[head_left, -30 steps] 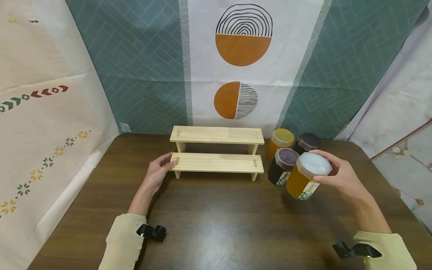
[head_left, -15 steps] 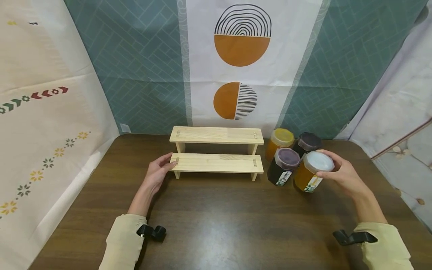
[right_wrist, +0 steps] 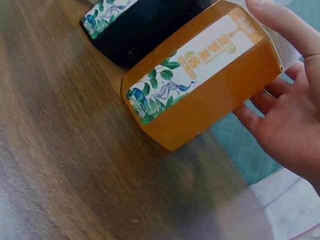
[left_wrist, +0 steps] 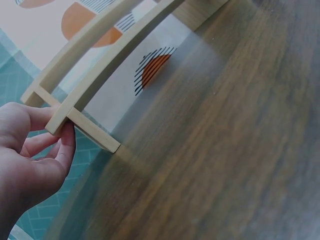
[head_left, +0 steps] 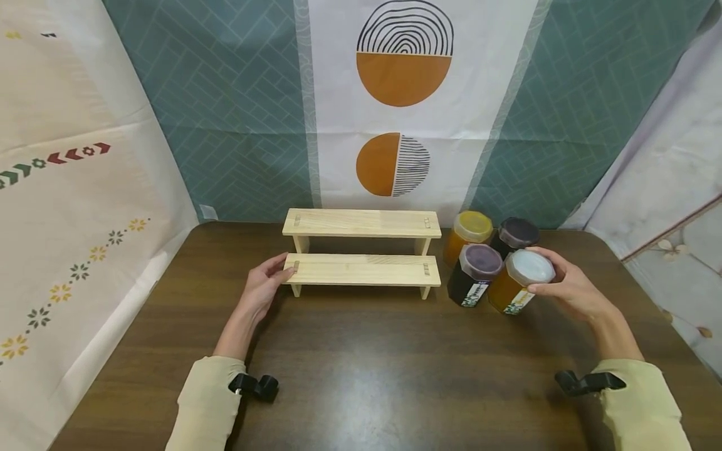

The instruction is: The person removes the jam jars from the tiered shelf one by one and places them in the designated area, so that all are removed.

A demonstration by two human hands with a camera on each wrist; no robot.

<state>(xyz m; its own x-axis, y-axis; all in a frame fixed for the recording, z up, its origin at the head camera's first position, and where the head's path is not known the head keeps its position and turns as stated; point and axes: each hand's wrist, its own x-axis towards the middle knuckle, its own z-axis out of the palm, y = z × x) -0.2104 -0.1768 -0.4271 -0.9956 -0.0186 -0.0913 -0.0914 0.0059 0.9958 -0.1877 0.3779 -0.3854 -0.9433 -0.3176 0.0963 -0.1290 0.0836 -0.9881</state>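
My left hand [head_left: 262, 289] pinches the left end of the lower board of a two-tier wooden stand [head_left: 361, 270]. In the left wrist view, its thumb lies over the board and the fingers curl below. On the right, my right hand [head_left: 581, 293] grips an amber jar with a whitish lid [head_left: 504, 291] near its top. That jar stands on the table beside a dark jar with a purple lid [head_left: 465, 287]. The right wrist view shows the amber jar's label [right_wrist: 190, 65] and thumb and fingers around the lid end.
Behind these two stand an amber jar with a yellow lid [head_left: 472, 228] and a dark jar with a black lid [head_left: 517, 233]. All are right of the stand on the brown wooden table [head_left: 361, 369]. A patterned cloth [head_left: 254, 125] hangs along the back.
My right hand has moved the whitish-lidded jar back and down, from a raised, tilted position onto the table beside the purple-lidded jar. My left hand has stayed on the stand.
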